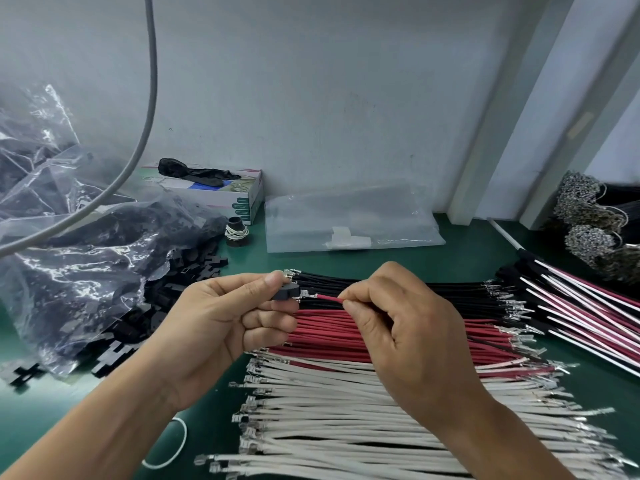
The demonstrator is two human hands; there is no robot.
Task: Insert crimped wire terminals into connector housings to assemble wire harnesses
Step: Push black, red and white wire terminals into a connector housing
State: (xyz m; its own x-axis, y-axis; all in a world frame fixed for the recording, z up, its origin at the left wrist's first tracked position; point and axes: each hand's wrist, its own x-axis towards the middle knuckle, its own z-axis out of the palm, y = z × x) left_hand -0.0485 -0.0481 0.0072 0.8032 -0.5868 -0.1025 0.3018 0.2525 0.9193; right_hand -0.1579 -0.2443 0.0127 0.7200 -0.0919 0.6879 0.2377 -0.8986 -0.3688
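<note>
- Pinching a red wire (330,298) just behind its crimped terminal (305,293), the right hand (408,327) is closing thumb and forefinger narrowly on it; gripping that close to the tip probably keeps the short free end stiff enough to aim.
- Holding a black connector housing (284,294) between thumb and curled fingers (277,277), the left hand (214,327) is turning its open side toward the terminal, which is sitting right at the housing's mouth; whether it is entering yet I cannot tell.
- Lying directly beneath the housing, sorted rows of black wires (398,289), red wires (329,341) and white wires (329,403) are keeping their terminals pointing left, apparently so each one is coming up ready to insert.
- Spilling from a plastic bag (69,278) left of the housing, loose black housings (187,282) are staying within the left hand's reach.
- Resting to the right of the housing, finished harnesses (571,306) are piling up on the green bench (450,251).
</note>
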